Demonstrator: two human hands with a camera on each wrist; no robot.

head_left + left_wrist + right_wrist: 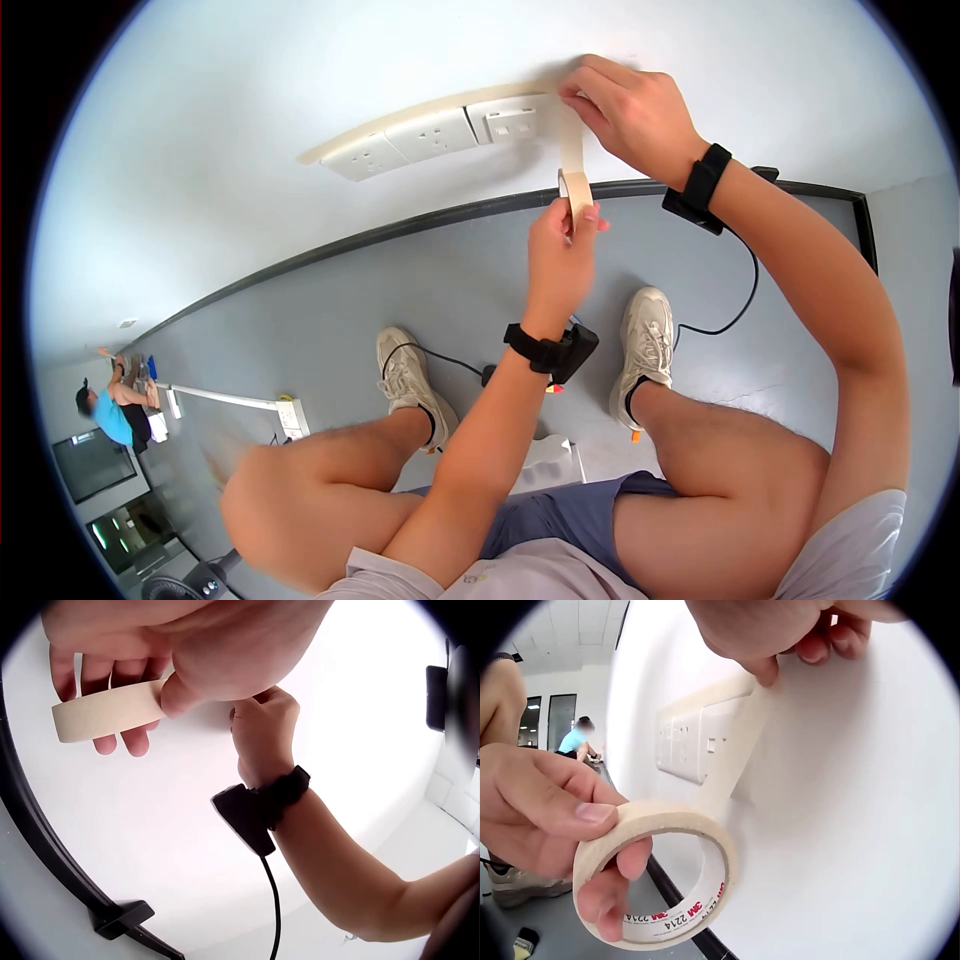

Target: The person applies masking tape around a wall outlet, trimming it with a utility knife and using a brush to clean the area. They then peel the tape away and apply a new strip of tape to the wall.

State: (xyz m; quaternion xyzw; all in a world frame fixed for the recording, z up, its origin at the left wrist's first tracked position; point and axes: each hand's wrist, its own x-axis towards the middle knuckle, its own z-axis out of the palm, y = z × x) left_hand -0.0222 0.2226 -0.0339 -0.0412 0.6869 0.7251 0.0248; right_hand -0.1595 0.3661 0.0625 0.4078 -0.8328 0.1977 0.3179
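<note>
My left hand [563, 258] grips a roll of cream masking tape [656, 814], its fingers through the core and its thumb on the outer face. "3M 2214" is printed inside the core. From the roll a tape strip [571, 145] runs taut up to my right hand [632, 112], whose thumb and fingertips pinch it close against the wall. The strip passes alongside the right end of a row of white wall sockets [435, 135]. Along the upper edge of that row, another length of masking tape [400, 108] lies stuck to the wall.
A dark skirting strip [400, 230] follows the wall's foot above a grey floor [300, 285]. My shoes [648, 335] stand either side of my left forearm. A black cable [735, 310] trails from the right wrist camera. Far left, another person [118, 410] crouches by the wall; a brush [525, 943] lies below.
</note>
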